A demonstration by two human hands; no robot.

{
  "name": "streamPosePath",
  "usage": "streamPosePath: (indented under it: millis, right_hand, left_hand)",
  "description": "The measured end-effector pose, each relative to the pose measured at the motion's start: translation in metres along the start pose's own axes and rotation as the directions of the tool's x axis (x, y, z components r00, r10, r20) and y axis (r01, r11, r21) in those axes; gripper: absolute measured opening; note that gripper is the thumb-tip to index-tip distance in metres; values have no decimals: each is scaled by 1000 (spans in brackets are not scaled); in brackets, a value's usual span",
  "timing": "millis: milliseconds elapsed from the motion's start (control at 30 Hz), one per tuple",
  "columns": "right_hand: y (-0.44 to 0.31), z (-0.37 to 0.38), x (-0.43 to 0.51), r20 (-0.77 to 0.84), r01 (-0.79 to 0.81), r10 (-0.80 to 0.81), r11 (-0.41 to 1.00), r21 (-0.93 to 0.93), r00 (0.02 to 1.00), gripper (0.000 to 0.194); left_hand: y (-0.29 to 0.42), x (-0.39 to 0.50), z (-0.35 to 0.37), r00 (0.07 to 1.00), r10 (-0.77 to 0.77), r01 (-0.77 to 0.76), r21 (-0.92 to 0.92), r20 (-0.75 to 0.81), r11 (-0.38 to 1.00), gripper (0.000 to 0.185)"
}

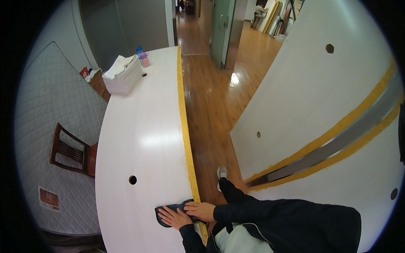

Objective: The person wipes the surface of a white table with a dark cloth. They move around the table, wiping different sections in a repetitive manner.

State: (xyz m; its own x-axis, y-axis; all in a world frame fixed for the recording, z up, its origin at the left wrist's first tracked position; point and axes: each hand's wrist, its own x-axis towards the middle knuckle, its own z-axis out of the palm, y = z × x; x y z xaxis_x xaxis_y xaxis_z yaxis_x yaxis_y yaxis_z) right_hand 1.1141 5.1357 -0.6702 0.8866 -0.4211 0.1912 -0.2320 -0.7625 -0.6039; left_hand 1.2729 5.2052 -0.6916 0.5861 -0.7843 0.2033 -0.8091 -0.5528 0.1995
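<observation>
Both my hands rest on a folded dark blue cloth piece with black edging, which lies at the near right part of a long white table. My left hand presses flat on its left half, fingers spread. Beside it, my right hand lies across the cloth's right end, palm down, close to the yellow tape along the table edge. Part of the cloth is hidden under the hands. A round black hole opens in the tabletop beyond the left hand.
A stack of white cloths and a pink bottle with purple cap stand at the table's far end. Left are a wooden chair and an upright quilted mattress. A second white table stands right; a person works far off.
</observation>
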Motion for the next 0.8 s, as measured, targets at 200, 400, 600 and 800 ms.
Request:
streamPosePath:
  millis: [200, 400, 600, 800]
  right_hand:
    - [15, -13, 25, 96, 393, -401, 915, 89, 911, 37]
    - [25, -10, 56, 162, 493, -549, 821, 287, 820, 39]
    - [105, -60, 82, -105, 428, -415, 884, 191, 904, 32]
    - [130, -114, 94, -2, 209, -209, 978, -11, 978, 35]
  left_hand:
    - [-38, -30, -20, 994, -60, 56, 50, 91, 997, 80]
    - [-53, -32, -14, 977, -211, 202, 186, 34, 962, 99]
    - [16, 79, 31, 992, -115, 112, 57, 47, 992, 90]
    - [55, 147, 50, 999, -38, 36, 86, 20, 996, 90]
